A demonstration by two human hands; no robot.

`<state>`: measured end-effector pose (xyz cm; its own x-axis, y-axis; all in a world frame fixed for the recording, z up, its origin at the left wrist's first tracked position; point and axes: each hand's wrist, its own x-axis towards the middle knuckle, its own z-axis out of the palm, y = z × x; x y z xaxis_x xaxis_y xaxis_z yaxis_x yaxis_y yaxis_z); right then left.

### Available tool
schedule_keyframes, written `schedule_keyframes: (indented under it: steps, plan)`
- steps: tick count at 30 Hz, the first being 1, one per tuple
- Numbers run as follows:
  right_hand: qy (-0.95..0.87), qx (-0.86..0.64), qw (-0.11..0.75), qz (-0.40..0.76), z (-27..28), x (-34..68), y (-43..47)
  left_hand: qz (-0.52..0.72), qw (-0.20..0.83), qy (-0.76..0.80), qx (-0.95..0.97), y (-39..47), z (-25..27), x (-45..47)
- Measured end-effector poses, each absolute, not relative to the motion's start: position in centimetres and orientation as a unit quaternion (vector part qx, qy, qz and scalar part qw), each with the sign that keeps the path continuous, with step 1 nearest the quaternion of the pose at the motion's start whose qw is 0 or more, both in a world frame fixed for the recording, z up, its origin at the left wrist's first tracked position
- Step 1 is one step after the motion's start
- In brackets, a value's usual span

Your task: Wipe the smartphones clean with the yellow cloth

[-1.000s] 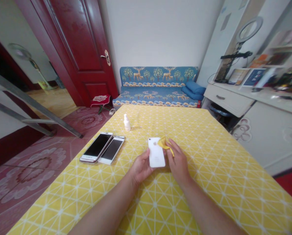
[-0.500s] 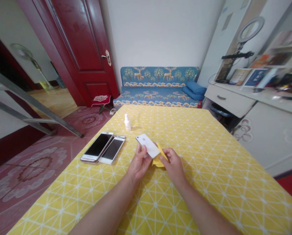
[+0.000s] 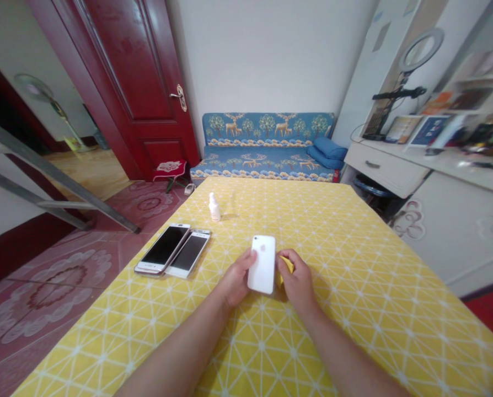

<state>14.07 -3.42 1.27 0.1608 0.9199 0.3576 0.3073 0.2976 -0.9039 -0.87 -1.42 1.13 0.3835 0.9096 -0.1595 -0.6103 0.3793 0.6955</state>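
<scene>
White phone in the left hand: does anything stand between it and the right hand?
Only the yellow cloth, held in the right hand by the right edge of the white phone. Nothing else visible does; the white bottle stands farther off, to the left.

From the phone (image 3: pixel 263 270) in the left hand (image 3: pixel 236 281), the right hand (image 3: pixel 300 278) with its cloth (image 3: pixel 289 263) is at 3 o'clock. On the table (image 3: pixel 263 353), two other phones (image 3: pixel 166 248) lie side by side at 9 o'clock; a bottle (image 3: pixel 214 209) stands at 11. Beyond the table: sofa (image 3: pixel 263 156) at 12, door (image 3: pixel 134 71) at 11, dresser (image 3: pixel 445 226) at 2.
</scene>
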Motion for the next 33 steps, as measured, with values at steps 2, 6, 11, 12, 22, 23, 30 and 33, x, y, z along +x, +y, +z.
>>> schedule_keyframes:
  steps: [2,6,11,12,22,23,30,33]
  plan:
    - [-0.577,-0.526,0.558,0.281,1.1,14.4,-3.2,0.454,0.794,0.262,0.307,-1.7,1.4,-0.9]
    - [-0.545,-0.532,0.578,0.293,1.0,14.9,-3.1,0.426,0.832,0.243,0.259,-1.8,1.9,-1.1]
    - [-0.571,-0.455,0.482,0.485,1.8,15.0,-4.0,0.496,0.84,0.182,0.124,-0.8,2.0,-2.3]
    - [-0.592,-0.424,0.44,0.526,1.9,14.9,-4.3,0.517,0.834,0.162,0.11,-0.7,2.0,-2.6]
    - [-0.555,-0.471,0.409,0.55,1.9,12.7,-3.7,0.563,0.795,0.191,0.119,-1.2,2.0,-1.1]
    - [-0.551,-0.472,0.403,0.558,1.9,12.7,-3.7,0.559,0.792,0.202,0.142,-1.2,1.9,-0.9]
    - [-0.484,-0.46,0.463,0.583,1.8,12.9,-3.6,0.548,0.739,0.251,0.301,-1.8,1.4,-0.1]
    - [-0.446,-0.463,0.516,0.566,1.5,13.9,-2.9,0.516,0.739,0.251,0.354,-1.9,1.2,0.3]
